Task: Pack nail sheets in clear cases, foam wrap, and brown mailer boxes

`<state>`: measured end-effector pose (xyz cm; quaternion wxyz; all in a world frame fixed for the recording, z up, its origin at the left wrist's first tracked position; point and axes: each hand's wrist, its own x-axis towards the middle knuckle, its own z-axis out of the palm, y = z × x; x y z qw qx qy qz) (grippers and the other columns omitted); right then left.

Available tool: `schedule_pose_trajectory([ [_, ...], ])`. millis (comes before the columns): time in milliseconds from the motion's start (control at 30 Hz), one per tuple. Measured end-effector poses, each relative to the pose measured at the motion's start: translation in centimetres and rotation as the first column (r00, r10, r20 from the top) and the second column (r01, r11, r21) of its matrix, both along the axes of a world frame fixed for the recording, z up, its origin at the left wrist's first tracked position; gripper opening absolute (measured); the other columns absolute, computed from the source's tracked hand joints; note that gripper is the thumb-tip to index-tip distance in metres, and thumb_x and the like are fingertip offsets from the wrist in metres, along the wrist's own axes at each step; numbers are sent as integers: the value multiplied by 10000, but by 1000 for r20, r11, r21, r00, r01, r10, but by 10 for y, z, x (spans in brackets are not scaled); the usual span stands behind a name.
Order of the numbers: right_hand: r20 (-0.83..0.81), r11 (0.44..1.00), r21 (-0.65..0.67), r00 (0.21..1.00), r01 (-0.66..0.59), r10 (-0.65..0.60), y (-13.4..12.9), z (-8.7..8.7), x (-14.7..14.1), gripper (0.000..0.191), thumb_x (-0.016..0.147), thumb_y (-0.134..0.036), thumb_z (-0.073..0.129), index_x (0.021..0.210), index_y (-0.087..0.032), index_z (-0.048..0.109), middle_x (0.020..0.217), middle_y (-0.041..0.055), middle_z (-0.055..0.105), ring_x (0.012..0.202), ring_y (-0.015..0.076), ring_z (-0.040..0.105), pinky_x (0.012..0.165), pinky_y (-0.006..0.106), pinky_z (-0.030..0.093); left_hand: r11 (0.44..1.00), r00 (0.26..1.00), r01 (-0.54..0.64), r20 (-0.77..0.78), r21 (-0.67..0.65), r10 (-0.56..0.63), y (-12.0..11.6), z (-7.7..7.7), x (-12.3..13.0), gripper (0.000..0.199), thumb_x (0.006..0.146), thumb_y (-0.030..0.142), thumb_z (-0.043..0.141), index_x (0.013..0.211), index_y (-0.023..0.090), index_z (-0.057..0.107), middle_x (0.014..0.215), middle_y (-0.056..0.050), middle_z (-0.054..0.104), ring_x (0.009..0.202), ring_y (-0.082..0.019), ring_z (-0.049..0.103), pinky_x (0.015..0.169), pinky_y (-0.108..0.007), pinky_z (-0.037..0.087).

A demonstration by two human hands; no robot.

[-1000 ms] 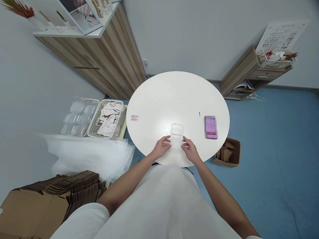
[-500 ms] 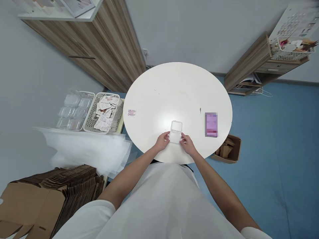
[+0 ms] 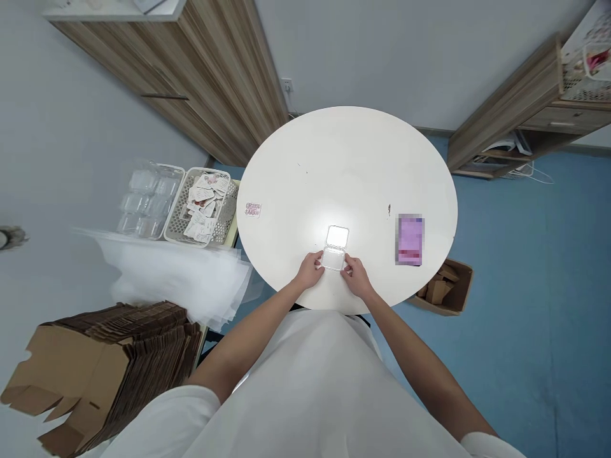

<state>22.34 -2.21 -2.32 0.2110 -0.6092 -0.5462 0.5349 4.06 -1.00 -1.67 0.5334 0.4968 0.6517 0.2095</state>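
A small clear plastic hinged case [image 3: 335,247] lies open on the round white table [image 3: 348,165], its lid flat toward the far side. My left hand [image 3: 310,270] holds the near half's left edge and my right hand [image 3: 355,274] holds its right edge, fingers pinched on it. A small pink-printed card [image 3: 252,209] lies alone near the table's left edge.
A purple phone [image 3: 410,240] rests at the table's right. Left of the table stand a basket of printed cards [image 3: 204,205] and a tray of clear cases [image 3: 146,200]. Flattened cardboard boxes [image 3: 105,369] pile at lower left; a carton [image 3: 443,288] sits on the blue floor.
Both hands have closed in on the case's near half and now grip its sides. The view has tilted down slightly.
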Motion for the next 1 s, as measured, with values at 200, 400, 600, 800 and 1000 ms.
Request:
schedule_pose_trajectory([
  [200,45,1000,11,999,-25,24,-3,0,1,546,758,-201,456,1293,-254,360,998,61,447,825,166,502,743,340,485,1000,1000,-9,-9,-21,9,-6,1,1,503,672,65,537,1156,198,507,1041,-69,488,874,-150,484,752,-290,433],
  [400,65,999,29,998,-18,17,-4,-1,0,538,751,-210,463,1281,-239,377,1007,66,457,831,169,502,728,338,482,1000,999,7,35,-15,-7,-7,-1,-1,501,663,67,542,1144,206,524,1021,-64,495,876,-158,481,754,-300,438],
  [600,106,981,110,979,163,-174,-12,12,-6,530,761,-278,473,1274,-220,357,1064,83,473,834,174,496,708,354,479,999,998,29,63,-31,-28,-8,0,-15,509,694,130,566,1190,195,470,1066,-84,492,894,-160,492,762,-309,444],
  [800,88,946,249,968,206,-233,2,41,-52,404,802,-301,425,1193,-201,437,1015,86,525,773,160,495,663,326,465,990,998,45,-38,133,-41,11,10,-88,407,732,205,555,1136,196,503,1064,-78,527,874,-167,524,720,-303,453],
  [1000,69,989,145,997,-26,16,55,42,-138,379,771,-291,467,1143,-215,465,998,55,553,805,155,520,710,330,462,971,939,27,-338,239,57,65,14,-190,406,731,225,556,1128,166,497,1048,-71,520,867,-164,543,784,-303,448],
])
